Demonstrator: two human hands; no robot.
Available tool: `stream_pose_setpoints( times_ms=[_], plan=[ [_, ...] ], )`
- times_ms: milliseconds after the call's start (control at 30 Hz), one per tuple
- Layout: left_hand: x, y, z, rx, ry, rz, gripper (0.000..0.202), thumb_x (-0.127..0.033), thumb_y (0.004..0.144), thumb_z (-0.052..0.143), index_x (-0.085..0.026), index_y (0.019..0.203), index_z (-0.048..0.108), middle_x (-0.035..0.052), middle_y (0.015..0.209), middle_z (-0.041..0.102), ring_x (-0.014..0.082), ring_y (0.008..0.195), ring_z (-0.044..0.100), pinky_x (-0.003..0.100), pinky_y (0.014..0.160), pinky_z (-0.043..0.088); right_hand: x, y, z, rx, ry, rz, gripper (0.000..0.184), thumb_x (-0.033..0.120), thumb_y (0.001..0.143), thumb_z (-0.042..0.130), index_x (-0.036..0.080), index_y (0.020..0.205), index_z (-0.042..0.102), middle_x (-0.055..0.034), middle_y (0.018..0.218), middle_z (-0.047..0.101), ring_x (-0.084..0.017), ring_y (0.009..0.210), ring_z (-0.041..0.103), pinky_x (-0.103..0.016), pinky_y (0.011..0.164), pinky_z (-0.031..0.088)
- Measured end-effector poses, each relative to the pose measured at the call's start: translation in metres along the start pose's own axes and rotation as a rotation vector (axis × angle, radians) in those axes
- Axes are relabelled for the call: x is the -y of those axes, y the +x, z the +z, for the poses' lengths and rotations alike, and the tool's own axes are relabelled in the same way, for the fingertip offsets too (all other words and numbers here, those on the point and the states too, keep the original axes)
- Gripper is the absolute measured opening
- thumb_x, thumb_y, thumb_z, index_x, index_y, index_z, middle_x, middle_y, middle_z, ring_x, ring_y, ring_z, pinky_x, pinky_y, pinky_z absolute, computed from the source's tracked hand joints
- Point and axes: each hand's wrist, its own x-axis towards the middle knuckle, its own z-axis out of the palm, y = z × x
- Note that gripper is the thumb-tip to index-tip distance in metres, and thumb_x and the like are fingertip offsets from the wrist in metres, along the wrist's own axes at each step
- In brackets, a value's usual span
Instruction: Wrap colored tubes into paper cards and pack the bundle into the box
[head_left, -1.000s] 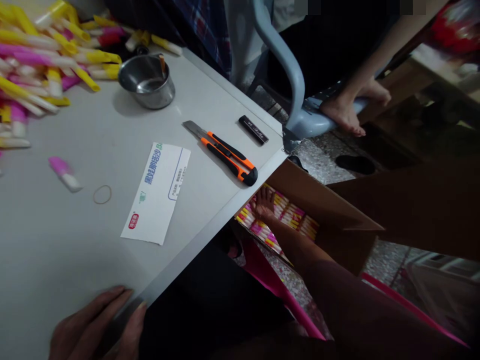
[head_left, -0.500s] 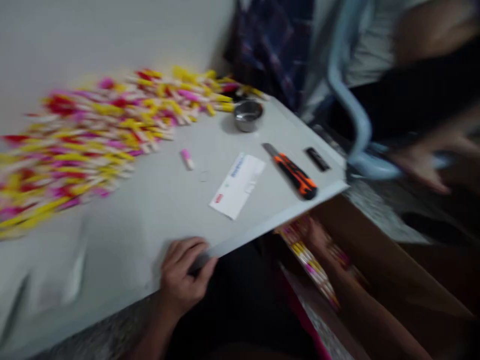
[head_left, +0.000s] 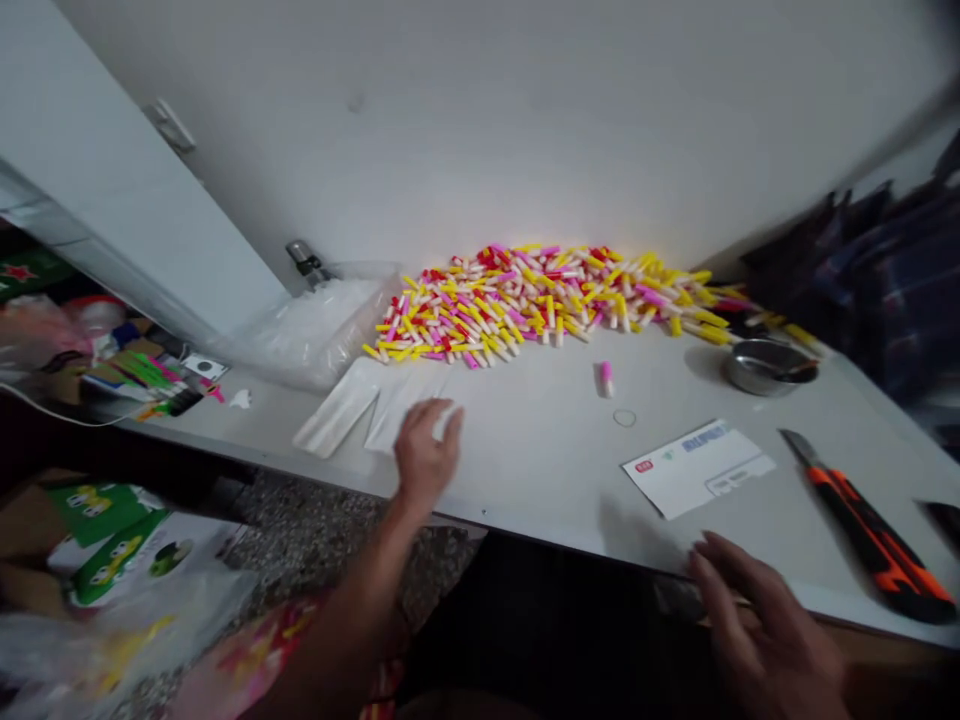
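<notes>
My left hand (head_left: 426,452) is over the table beside two flat clear plastic bags (head_left: 341,408), thumb and fingers apart with nothing in them; whether it touches the nearer bag I cannot tell. At the table's front edge is my right hand (head_left: 772,630), empty, fingers stretched out and slightly blurred. A white printed paper slip (head_left: 697,468) lies just beyond it. Behind spreads a heap of small two-coloured tubes (head_left: 540,300), white with yellow, pink or red ends. One pink-and-white tube (head_left: 606,379) lies apart, near a thin rubber band (head_left: 624,418).
A black-and-orange utility knife (head_left: 862,530) lies at right, blade out. A small metal bowl (head_left: 772,368) stands behind it. A large bag of clear plastic (head_left: 315,330) rests at the back left. Green-and-white cartons (head_left: 120,545) are on the floor at left.
The view has swung left. My left hand has left the table edge and moved over beside the plastic bags. My right hand has come up out of the cardboard box, empty.
</notes>
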Motion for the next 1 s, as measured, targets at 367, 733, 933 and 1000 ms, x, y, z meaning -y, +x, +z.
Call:
stream_pose_setpoints(
  times_ms=[367, 733, 933, 1000],
  plan=[
    [0.085, 0.031, 0.009, 0.236, 0.725, -0.161, 0.04, -0.043, 0.099, 0.044, -0.015, 0.108, 0.07, 0.0172, 0.113, 0.066, 0.0364, 0.114, 0.055, 0.048, 0.091, 0.044, 0.021, 0.039, 0.069, 0.244, 0.04, -0.18, 0.025, 0.039, 0.102, 0.055, 0.022, 0.113, 0.069, -0.0076, 0.108, 0.072, -0.022, 0.095, 0.072, -0.034, 0.084, 0.058],
    [0.107, 0.033, -0.005, 0.263, 0.335, -0.065, 0.041, -0.028, 0.084, 0.057, -0.014, 0.121, 0.069, 0.0134, 0.115, 0.068, 0.0288, 0.111, 0.061, 0.042, 0.101, 0.049, 0.021, 0.037, 0.07, 0.252, 0.011, -0.224, 0.023, 0.039, 0.101, 0.056, 0.023, 0.106, 0.072, -0.0071, 0.106, 0.072, -0.021, 0.093, 0.071, -0.034, 0.083, 0.057],
    [0.072, 0.038, -0.014, 0.296, -0.089, -0.078, 0.035, -0.027, 0.083, 0.06, -0.02, 0.116, 0.071, 0.0072, 0.117, 0.066, 0.0156, 0.081, 0.063, 0.031, 0.078, 0.057, 0.027, 0.036, 0.068, 0.269, 0.094, -0.16, 0.025, 0.041, 0.099, 0.058, 0.022, 0.104, 0.073, -0.0089, 0.105, 0.072, -0.022, 0.094, 0.071, -0.036, 0.086, 0.058],
    [0.049, 0.033, -0.019, 0.333, -0.242, -0.024, 0.03, -0.031, 0.085, 0.064, -0.022, 0.113, 0.072, 0.0054, 0.116, 0.066, 0.0133, 0.079, 0.063, 0.028, 0.072, 0.057, 0.036, 0.036, 0.067, 0.261, 0.194, -0.043, 0.029, 0.043, 0.097, 0.061, 0.021, 0.112, 0.072, -0.0092, 0.104, 0.072, -0.022, 0.093, 0.071, -0.037, 0.087, 0.058]
  ],
)
